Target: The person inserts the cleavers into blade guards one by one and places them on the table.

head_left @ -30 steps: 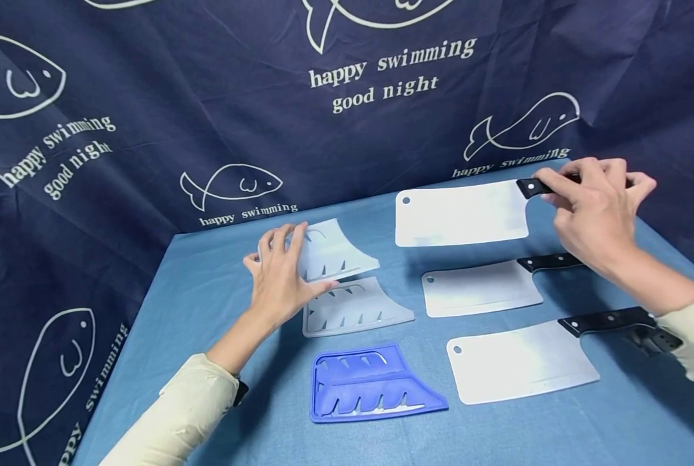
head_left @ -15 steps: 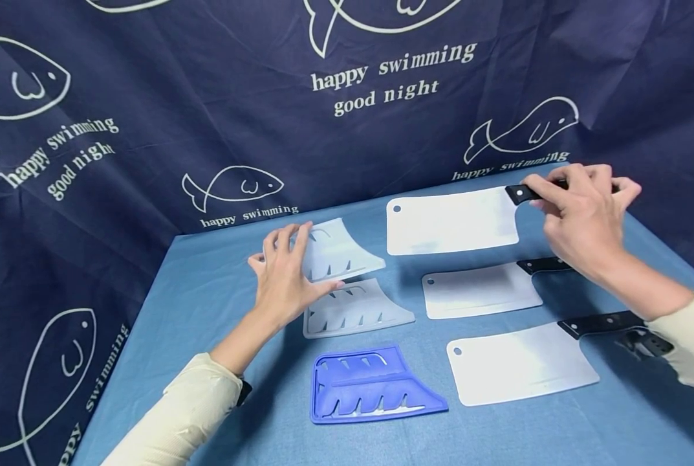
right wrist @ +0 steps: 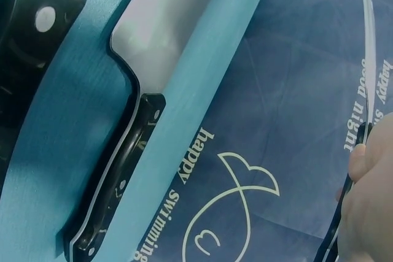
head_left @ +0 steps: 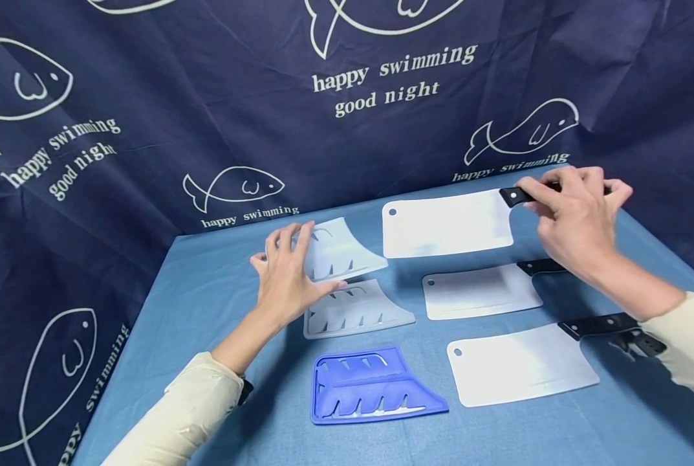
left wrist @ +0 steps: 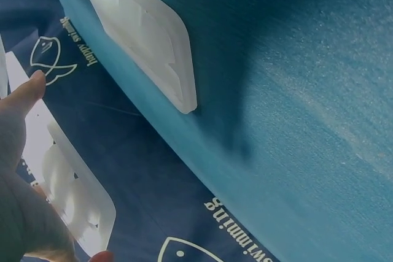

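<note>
A translucent white blade sheath (head_left: 342, 251) is pinched by my left hand (head_left: 285, 275), raised over the table at the back left. My right hand (head_left: 579, 217) grips the black handle of a cleaver (head_left: 448, 225), its blade level and pointing left toward that sheath, with a gap between them. Beneath, a second translucent sheath (head_left: 361, 312) and a second cleaver (head_left: 480, 292) lie side by side. Nearest me are a blue sheath (head_left: 376, 385) and a third cleaver (head_left: 518, 366). In the right wrist view the held handle (right wrist: 341, 207) shows beneath my fingers.
A blue cloth (head_left: 207, 362) covers the table. Behind it hangs a dark navy curtain (head_left: 236, 116) printed with white fish and lettering. The lying cleavers' handles point right, below my right forearm.
My right hand has brought the cleaver left and slightly lower, closer to the held sheath. My left hand with the sheath has shifted slightly right. The things on the table stay put.
</note>
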`<state>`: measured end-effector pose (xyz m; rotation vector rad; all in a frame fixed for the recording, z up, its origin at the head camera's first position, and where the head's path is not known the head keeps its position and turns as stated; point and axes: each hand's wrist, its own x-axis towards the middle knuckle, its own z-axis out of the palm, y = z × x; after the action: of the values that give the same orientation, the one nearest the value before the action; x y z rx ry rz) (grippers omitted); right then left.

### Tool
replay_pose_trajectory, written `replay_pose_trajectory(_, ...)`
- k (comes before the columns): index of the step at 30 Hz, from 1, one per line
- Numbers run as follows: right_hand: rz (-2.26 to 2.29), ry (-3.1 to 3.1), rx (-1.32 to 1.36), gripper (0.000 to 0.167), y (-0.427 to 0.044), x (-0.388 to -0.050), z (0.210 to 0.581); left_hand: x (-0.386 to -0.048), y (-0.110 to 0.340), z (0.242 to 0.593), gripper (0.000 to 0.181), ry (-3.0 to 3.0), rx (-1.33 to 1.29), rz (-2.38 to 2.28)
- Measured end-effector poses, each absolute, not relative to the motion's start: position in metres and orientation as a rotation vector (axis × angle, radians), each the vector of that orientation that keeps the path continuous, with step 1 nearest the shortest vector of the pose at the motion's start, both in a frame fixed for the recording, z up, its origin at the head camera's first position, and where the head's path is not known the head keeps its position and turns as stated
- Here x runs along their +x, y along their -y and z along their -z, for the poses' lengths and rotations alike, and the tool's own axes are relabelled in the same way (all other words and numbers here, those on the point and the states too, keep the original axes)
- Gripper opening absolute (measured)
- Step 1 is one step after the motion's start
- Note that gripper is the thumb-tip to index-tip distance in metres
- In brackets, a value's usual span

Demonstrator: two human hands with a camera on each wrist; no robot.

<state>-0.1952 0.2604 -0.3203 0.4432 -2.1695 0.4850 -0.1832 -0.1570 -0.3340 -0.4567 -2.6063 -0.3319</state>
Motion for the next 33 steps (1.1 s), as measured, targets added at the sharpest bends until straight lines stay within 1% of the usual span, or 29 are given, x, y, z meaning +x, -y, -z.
replay_pose_trajectory(2,-0.482,2.177,0.439,0.037,-0.26,-0.1949,0.3212,-0.1833,0.1564,0.3343,0.111,2.605,-0.458,0.335)
replay_pose_trajectory(8,-0.492,2.193,0.434,0.045,-0.2601,-0.1953,0.323,-0.1834,0.1549,0.3356,0.112,2.602,-0.454,0.334)
replay_pose_trajectory(15,-0.496,2.119,0.453,0.041,-0.2581,-0.1971,0.3218,-0.1831,0.1554,0.3343,0.111,2.598,-0.441,0.328)
replay_pose_trajectory(19,-0.515,2.104,0.447,0.043,-0.2575,-0.1967,0.3201,-0.1832,0.1554,0.3334,0.11,2.593,-0.441,0.329)
replay_pose_trajectory(26,-0.492,2.112,0.462,0.04,-0.2581,-0.1948,0.3177,-0.1846,0.155,0.3304,0.109,2.554,-0.467,0.33)
replay_pose_trajectory(33,-0.49,2.106,0.474,0.044,-0.255,-0.1948,0.3153,-0.1837,0.1537,0.3289,0.108,2.561,-0.473,0.337)
